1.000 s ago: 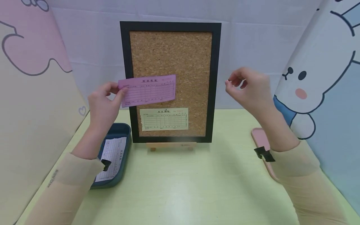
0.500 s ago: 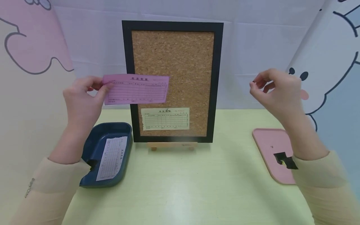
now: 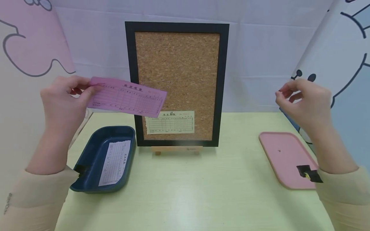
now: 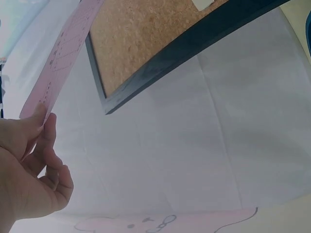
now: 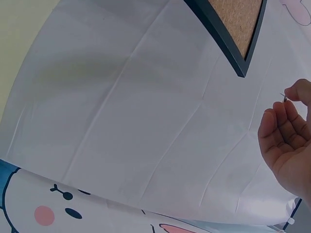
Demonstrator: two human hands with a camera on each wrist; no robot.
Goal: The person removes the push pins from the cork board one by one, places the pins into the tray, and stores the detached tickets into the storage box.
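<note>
My left hand (image 3: 64,102) pinches a purple receipt slip (image 3: 127,97) by its left end, thumb in front. Its free end tilts downward and overlaps the lower left of the cork board (image 3: 179,64) in the head view. Out to the right of the board, my right hand (image 3: 307,104) holds a tiny pushpin (image 5: 284,97) between thumb and fingertip; its thin metal point shows in the right wrist view. A pale yellow receipt slip (image 3: 170,125) is on the board's lower part, with a shiny pin (image 3: 172,113) at its top edge.
The black-framed board stands on a small wooden easel (image 3: 177,148). At left, a dark blue tray (image 3: 86,163) holds a white printed slip (image 3: 115,162). A pink tray (image 3: 284,163) lies at right under my forearm, with a tiny dark item on it. A white cloth hangs behind.
My left hand has moved left with the purple slip, away from the board's middle, and the slip now slants down to the right. My right hand has moved further right.
</note>
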